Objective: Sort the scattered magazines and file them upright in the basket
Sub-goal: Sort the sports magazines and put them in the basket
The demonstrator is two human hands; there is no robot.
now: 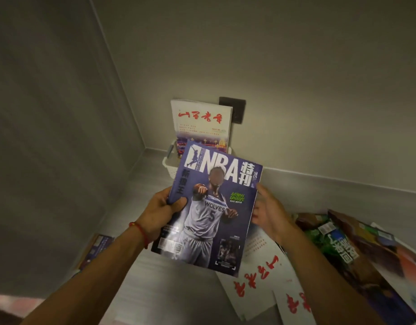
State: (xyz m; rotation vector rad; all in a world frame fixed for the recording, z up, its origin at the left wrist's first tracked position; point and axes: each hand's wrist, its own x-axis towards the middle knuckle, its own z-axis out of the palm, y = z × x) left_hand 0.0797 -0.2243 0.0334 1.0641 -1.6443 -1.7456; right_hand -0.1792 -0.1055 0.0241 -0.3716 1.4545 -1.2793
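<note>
A purple NBA magazine (216, 202) with a basketball player on its cover is held up over the floor. My left hand (160, 212) grips its left edge, thumb on the cover. My right hand (270, 212) is at the right edge with fingers spread and relaxed; whether it touches the magazine is unclear. Beyond it, in the corner, a white perforated basket (173, 168) holds a white magazine with red characters (201, 123) standing upright. More magazines lie scattered on the floor at right: white ones with red characters (256, 277) and a dark one with green (338, 245).
Grey walls meet in a corner behind the basket, with a dark wall socket (235, 111) above it. A bluish magazine (98, 249) lies by the left wall. Pale floor shows between my arms.
</note>
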